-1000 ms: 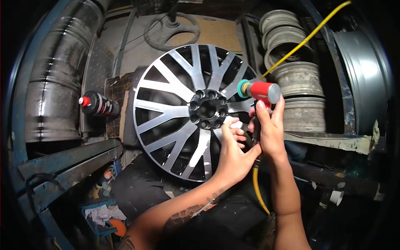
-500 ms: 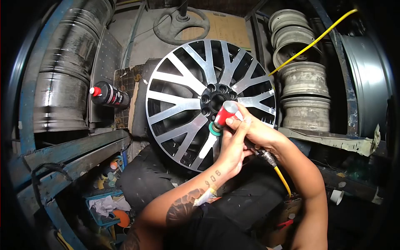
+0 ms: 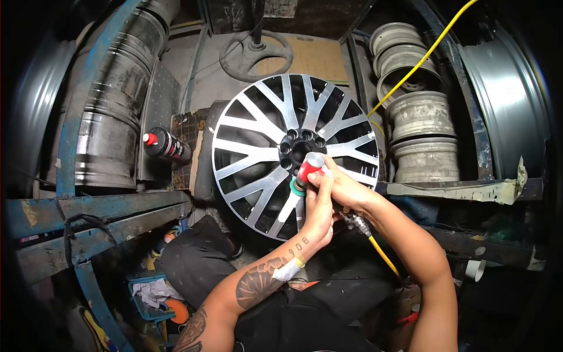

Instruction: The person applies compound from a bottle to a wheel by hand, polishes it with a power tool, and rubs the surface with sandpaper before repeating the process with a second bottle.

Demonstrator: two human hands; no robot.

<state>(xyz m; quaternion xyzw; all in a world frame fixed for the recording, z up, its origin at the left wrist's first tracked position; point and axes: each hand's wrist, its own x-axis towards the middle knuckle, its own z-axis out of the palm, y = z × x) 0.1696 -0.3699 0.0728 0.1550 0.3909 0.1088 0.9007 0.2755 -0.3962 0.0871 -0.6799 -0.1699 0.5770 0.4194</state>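
- Dark workshop clutter frames the head view: metal rims (image 3: 419,115) stacked to the right, more barrels of metal (image 3: 108,149) to the left, and a steering wheel (image 3: 256,57) at the far end beside flat cardboard (image 3: 322,58).
- Between the stacks and in front of the person lies the spoked wheel (image 3: 252,154), face up, probably so that its spokes are easy to reach.
- Left hand (image 3: 319,205) and right hand (image 3: 347,189) are together, clamped around a red tool (image 3: 308,169); the doubled grip likely steadies it.
- Its green pad (image 3: 298,188) points down at a lower spoke, near the hub; whether it presses on the metal cannot be told.
- A yellow hose (image 3: 384,255) trails from a fitting (image 3: 360,224) below the hands, seemingly kept off the wheel's face.
- Left of the wheel, a dark bottle (image 3: 170,146) with a red cap lies within easy reach, I'd say; its label is too small to read.
- "908" is legible on the left forearm (image 3: 272,267), above a pale wrapping (image 3: 288,270).
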